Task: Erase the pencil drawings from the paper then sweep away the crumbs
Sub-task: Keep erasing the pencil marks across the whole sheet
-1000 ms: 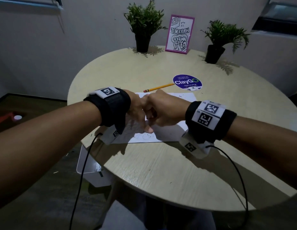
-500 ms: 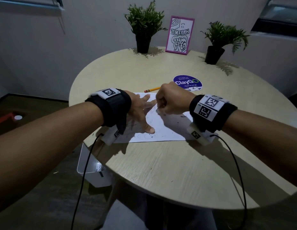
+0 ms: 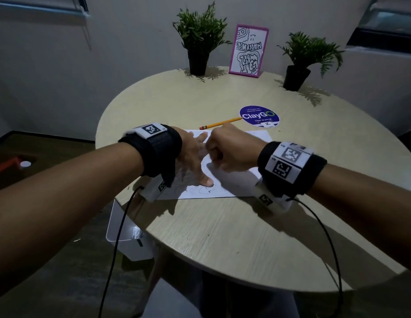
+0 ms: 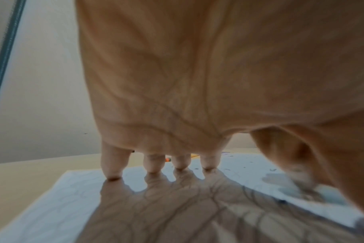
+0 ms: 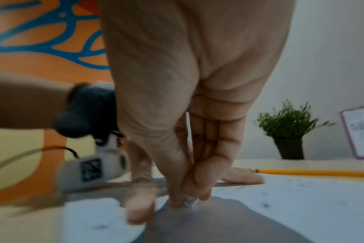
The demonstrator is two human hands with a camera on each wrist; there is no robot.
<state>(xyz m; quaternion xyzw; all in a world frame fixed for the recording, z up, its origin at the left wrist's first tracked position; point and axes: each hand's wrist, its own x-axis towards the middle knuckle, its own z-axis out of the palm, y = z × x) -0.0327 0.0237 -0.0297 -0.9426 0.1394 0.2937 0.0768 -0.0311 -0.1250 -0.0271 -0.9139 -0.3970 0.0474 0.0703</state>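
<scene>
one sheet of paper (image 3: 236,180) lies near the front-left edge of the tabletop (image 3: 222,237), its long side along that edge. faint pencil lines (image 3: 199,190) show on its near left part, by the left thumb, and dark crumbs (image 5: 266,204) dot the sheet in the right wrist view.

the right hand (image 3: 232,152) is closed into a tight bunch over the middle of the paper, fingertips (image 5: 204,195) pinched around a small pale eraser (image 5: 189,201) that is pressed on the sheet. the left hand (image 3: 193,157) lies flat with fingers (image 4: 112,166) spread, tips pressing the sheet just beside the right hand, holding nothing.

judging from this, the erasing step is under way. to do it well, short strokes should run away from the pinning hand, so the paper is pulled taut, not pushed into a wrinkle. the flat hand should sit close to the spot being rubbed and shift as the eraser works toward the near lines. light, even pressure would spare the thin sheet. crumbs are best left until the lines are gone.

a yellow pencil (image 3: 220,123) lies just beyond the paper's far edge, tip toward a round purple sticker (image 3: 259,115). two potted plants (image 3: 199,40) and a framed drawing (image 3: 248,51) stand at the far edge.
</scene>
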